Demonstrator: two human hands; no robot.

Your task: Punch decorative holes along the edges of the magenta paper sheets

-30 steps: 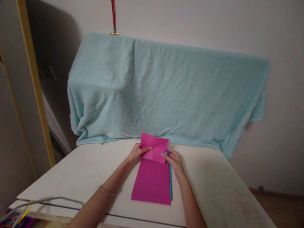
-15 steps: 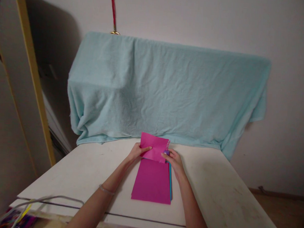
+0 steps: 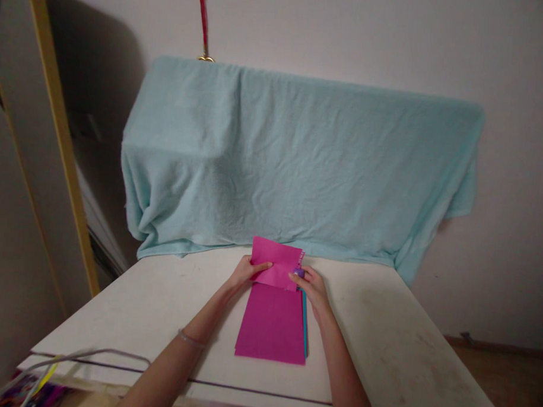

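Observation:
A pink sheet of paper (image 3: 273,260) is raised off the table, tilted toward me, with a row of small notches or cut-outs along its right edge. My left hand (image 3: 246,270) is closed on its left side, thumb on the front face. At the right edge, my right hand (image 3: 313,287) grips a small purple paper punch (image 3: 298,273), which sits against the notched border. Below lies a stack of coloured paper (image 3: 271,325), magenta on top, with blue showing along the right side. The fingers behind the raised sheet are hidden.
The stack rests on a white table (image 3: 364,349). Behind it hangs a light blue cloth (image 3: 308,163) reaching the table's back edge. A grey cable (image 3: 101,352) crosses the front left corner. A yellow-edged panel (image 3: 62,137) stands at left.
Hardly anything differs. The purple punch has turned or shifted slightly in my right hand at the sheet's edge; the left hand keeps its hold.

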